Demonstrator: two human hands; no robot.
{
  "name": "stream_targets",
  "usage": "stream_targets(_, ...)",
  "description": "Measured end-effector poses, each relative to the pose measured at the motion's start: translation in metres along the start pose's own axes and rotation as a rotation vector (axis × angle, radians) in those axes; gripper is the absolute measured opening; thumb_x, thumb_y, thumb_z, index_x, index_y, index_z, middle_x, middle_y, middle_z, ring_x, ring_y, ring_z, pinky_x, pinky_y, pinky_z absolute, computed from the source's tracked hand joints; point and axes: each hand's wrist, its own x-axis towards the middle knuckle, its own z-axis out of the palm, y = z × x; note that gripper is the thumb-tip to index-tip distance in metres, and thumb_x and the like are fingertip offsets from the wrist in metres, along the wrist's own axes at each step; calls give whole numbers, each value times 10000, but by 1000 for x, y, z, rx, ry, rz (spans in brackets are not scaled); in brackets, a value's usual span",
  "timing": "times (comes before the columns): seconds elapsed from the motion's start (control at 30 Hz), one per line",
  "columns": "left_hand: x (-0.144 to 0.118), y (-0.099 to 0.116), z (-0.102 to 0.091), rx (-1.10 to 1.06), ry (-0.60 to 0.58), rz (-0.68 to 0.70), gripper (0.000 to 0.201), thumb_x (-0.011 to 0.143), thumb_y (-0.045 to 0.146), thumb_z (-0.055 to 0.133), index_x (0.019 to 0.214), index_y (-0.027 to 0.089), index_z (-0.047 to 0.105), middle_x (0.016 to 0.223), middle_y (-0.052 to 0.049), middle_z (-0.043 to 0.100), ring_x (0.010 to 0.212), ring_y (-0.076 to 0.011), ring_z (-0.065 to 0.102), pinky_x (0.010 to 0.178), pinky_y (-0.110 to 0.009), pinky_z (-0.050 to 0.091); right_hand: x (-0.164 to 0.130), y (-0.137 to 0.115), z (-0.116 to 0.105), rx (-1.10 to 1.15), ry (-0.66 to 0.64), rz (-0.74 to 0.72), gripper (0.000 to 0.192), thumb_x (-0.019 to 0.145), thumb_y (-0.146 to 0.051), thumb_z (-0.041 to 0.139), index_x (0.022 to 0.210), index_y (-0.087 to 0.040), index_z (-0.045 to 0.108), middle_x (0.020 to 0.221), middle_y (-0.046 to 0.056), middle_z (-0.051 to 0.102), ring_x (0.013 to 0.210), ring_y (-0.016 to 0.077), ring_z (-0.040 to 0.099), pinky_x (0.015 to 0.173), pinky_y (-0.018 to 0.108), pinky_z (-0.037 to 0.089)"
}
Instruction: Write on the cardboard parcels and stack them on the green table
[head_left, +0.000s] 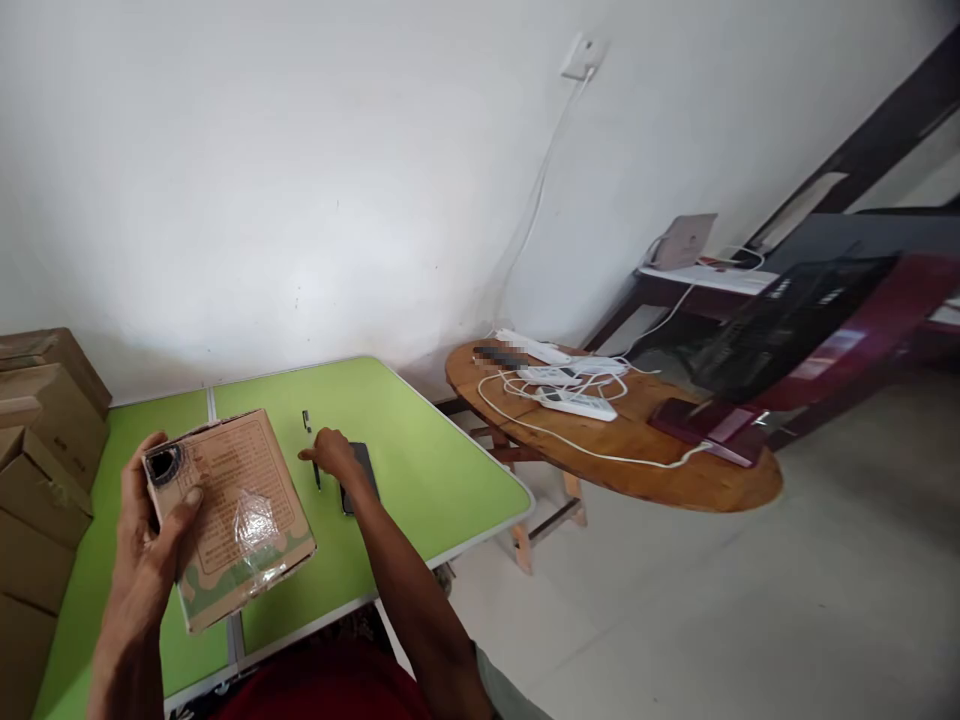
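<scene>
My left hand [146, 550] holds a brown cardboard box [251, 500] by its left side, thumb pressed on the top face. The box has printed text, a green pattern, shiny clear tape and a dark-rimmed hole [163, 464] near one corner. It is tilted above the green table [420, 470]. Over at the right, my right hand [334, 455] is closed around the middle of a pen [316, 478], thumb and fingers meeting across it. Partly covered by that hand and wrist, a black phone-like slab [364, 465] lies on the table.
Several cardboard boxes [45, 480] are stacked at the left edge. A wooden oval table [630, 450] to the right carries white power strips [574, 403], tangled cables and a dark red fan-like appliance [720, 435]. A wall socket [583, 58] has a cable plugged in.
</scene>
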Motion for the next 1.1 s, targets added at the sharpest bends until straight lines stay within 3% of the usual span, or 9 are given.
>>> stream_targets(0.1,0,3,0,21,6,9,781,935,654,788,1617,372,532,1608,-78,607,1474,-376,591,1276,-557,475,7,0,13,-110,-39,54,317,1073,-372,806,1305,-164,748,1328,104,768,1157,264,774,1000,474,670)
stream_targets(0.17,-1,5,1,32,6,10,783,935,659,783,1618,372,529,1619,-74,600,1484,-379,582,1293,-562,459,8,0,18,-150,-51,72,379,1089,-392,784,1393,-176,717,1414,121,731,1218,287,756,1030,503,668)
stream_targets(0.33,-2,10,3,50,9,8,799,938,654,776,1632,354,516,1623,-57,604,1527,-374,538,1301,-516,454,2,1,19,-170,-24,69,332,1075,-379,799,1318,-159,750,1352,121,766,1188,277,768,1022,474,656)
stream_targets(0.47,0,8,3,43,20,10,816,921,674,786,1625,361,516,1626,-48,602,1540,-382,523,1312,-504,438,-18,13,14,-149,81,58,276,1063,-346,765,1201,-110,800,1287,226,798,1239,316,765,980,363,589)
stream_targets(0.53,0,6,2,37,21,6,820,917,681,790,1622,358,520,1620,-51,606,1528,-386,531,1301,-512,449,-33,27,13,-150,168,90,394,1057,-368,748,1340,-94,750,1417,280,736,1383,360,687,1041,390,558)
stream_targets(0.63,1,5,3,34,25,1,812,909,684,801,1610,366,543,1597,-47,619,1506,-387,545,1285,-529,467,-56,48,16,-158,273,194,688,944,-384,860,1503,-54,629,1572,358,593,1536,464,528,1150,530,515)
stream_targets(0.73,2,5,3,14,35,21,833,891,683,823,1610,362,551,1587,-46,628,1499,-385,550,1307,-542,439,-67,63,22,-123,286,259,727,868,-387,912,1446,-35,647,1503,382,611,1490,506,562,1131,587,537)
stream_targets(0.97,-1,9,3,9,17,4,791,930,643,799,1617,344,546,1619,-63,605,1513,-366,544,1292,-501,451,-55,76,23,116,240,259,794,679,-273,986,1359,-51,639,1450,354,666,1352,483,709,1044,474,605)
stream_targets(1.1,1,3,3,1,28,20,795,919,643,800,1615,352,550,1619,-74,604,1485,-365,573,1255,-507,485,-57,93,15,346,166,237,530,716,-277,949,1142,-131,671,1125,201,806,1025,363,824,830,384,641)
